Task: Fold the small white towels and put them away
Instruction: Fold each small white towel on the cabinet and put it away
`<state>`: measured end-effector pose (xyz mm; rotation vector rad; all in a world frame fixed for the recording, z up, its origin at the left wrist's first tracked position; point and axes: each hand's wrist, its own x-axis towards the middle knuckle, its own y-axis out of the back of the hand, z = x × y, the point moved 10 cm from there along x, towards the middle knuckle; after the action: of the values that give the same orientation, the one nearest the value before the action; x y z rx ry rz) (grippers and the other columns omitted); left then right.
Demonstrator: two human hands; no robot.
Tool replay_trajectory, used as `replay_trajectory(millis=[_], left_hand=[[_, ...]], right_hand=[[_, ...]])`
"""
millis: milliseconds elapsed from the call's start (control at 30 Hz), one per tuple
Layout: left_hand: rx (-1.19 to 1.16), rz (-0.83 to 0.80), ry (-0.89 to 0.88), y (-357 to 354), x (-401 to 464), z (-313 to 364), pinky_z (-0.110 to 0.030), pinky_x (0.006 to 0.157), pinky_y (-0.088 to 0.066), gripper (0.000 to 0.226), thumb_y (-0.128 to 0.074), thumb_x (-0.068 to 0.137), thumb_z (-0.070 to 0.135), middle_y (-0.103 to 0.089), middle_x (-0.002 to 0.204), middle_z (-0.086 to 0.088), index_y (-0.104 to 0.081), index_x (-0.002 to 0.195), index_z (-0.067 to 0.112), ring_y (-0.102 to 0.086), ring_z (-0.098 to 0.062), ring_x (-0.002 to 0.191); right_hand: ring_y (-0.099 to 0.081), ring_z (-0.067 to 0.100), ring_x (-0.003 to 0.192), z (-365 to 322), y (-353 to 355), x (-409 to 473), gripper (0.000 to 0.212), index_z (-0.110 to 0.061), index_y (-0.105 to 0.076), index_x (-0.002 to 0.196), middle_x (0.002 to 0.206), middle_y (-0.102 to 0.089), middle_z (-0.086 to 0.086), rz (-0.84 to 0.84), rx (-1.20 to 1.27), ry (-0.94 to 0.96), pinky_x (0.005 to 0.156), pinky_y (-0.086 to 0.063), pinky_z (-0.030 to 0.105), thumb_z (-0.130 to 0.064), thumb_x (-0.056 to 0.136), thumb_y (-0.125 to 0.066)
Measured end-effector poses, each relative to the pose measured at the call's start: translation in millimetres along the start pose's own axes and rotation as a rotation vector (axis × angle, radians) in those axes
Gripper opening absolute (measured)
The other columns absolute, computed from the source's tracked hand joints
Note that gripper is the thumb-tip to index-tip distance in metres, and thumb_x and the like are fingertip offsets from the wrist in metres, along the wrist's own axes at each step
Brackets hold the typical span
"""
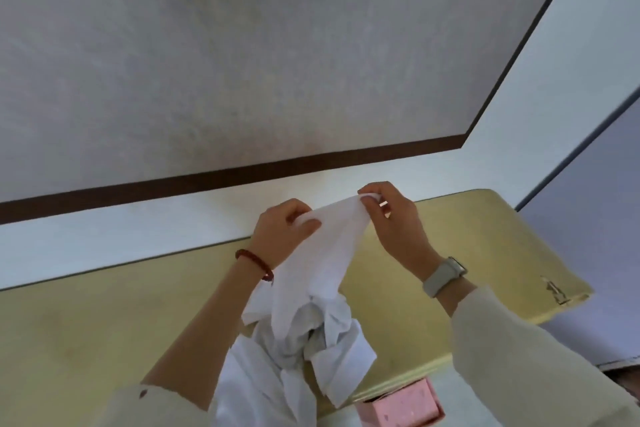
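Note:
A small white towel point(325, 246) is lifted above a yellow table point(104, 322). My left hand point(280, 229) pinches its upper left edge, thumb on top. My right hand point(391, 215) pinches the upper right corner a little higher. The cloth hangs slack between them and trails down into a crumpled heap of white towels point(311, 343) lying on the table near its front edge.
A pink box point(401, 406) stands below the table's front edge, right of the heap. The table's right end is rounded with a worn mark point(554, 288). A white wall with a dark band point(207, 180) rises behind. A bluish panel point(588, 218) stands at right.

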<state>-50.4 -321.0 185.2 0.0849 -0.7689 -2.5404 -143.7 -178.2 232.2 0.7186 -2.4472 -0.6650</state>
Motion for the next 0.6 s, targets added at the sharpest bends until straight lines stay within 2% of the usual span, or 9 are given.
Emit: replay_trajectory(millis=[133,233,300,367,433,500,600], left_hand=[[0.153,0.027,-0.087,4.4,34.9,34.2,-0.019,0.072,-0.034,0.02,-0.063,0.085,0.023,-0.056,0.086,0.004,-0.061,0.098,0.008,-0.049,-0.014,0.081],[0.171,0.04,-0.099,-13.3,56.1,52.4,-0.023,0.074,-0.037,0.017,-0.062,0.085,0.023,-0.057,0.083,0.005,-0.063,0.096,0.01,-0.052,-0.015,0.082],[0.164,0.039,-0.095,-33.7,68.5,64.1,-0.024,0.074,-0.04,0.015,-0.061,0.085,0.023,-0.059,0.082,0.005,-0.065,0.093,0.011,-0.054,-0.015,0.082],[0.2,0.026,-0.084,-58.7,83.4,74.3,-0.024,0.074,-0.04,0.016,-0.06,0.086,0.022,-0.063,0.086,0.001,-0.066,0.094,0.01,-0.055,-0.016,0.084],[0.249,0.037,-0.067,-83.2,102.4,84.6,-0.024,0.074,-0.041,0.017,-0.059,0.086,0.023,-0.066,0.092,-0.003,-0.067,0.095,0.011,-0.057,-0.019,0.086],[0.282,0.093,-0.043,-106.3,121.4,97.0,-0.025,0.072,-0.04,0.016,-0.055,0.088,0.022,-0.067,0.093,-0.006,-0.066,0.095,0.012,-0.056,-0.021,0.085],[0.281,0.239,-0.014,-133.4,138.4,123.7,-0.024,0.067,-0.034,0.017,-0.052,0.09,0.02,-0.066,0.091,-0.008,-0.065,0.097,0.012,-0.054,-0.021,0.081]], right_hand=[[-0.053,0.004,0.07,5.6,64.7,25.3,0.011,-0.013,-0.062,0.093,0.084,-0.06,-0.008,0.194,-0.021,0.019,0.061,-0.039,0.008,-0.01,0.091,-0.051],[-0.051,0.004,0.065,37.0,117.7,30.7,0.011,-0.017,-0.06,0.092,0.079,-0.06,-0.004,0.338,-0.062,-0.06,0.064,-0.04,0.019,-0.016,0.092,-0.049],[-0.051,0.01,0.066,68.3,151.8,31.6,0.01,-0.017,-0.059,0.091,0.08,-0.06,-0.003,0.401,-0.063,-0.135,0.066,-0.04,0.022,-0.016,0.092,-0.049],[-0.054,0.013,0.07,102.4,180.7,32.7,0.01,-0.018,-0.059,0.09,0.084,-0.06,-0.004,0.421,-0.043,-0.19,0.069,-0.043,0.025,-0.015,0.092,-0.05],[-0.055,0.01,0.057,139.4,206.4,34.0,0.01,-0.018,-0.058,0.087,0.082,-0.06,-0.001,0.422,-0.015,-0.261,0.06,-0.045,0.026,-0.015,0.092,-0.05],[-0.056,0.007,0.047,174.6,230.9,36.0,0.009,-0.016,-0.057,0.087,0.081,-0.059,0.002,0.428,0.036,-0.32,0.05,-0.046,0.022,-0.015,0.092,-0.049],[-0.059,0.013,0.058,214.7,262.7,43.5,0.009,-0.012,-0.057,0.088,0.08,-0.058,0.005,0.414,0.138,-0.335,0.047,-0.049,0.018,-0.012,0.092,-0.049]])
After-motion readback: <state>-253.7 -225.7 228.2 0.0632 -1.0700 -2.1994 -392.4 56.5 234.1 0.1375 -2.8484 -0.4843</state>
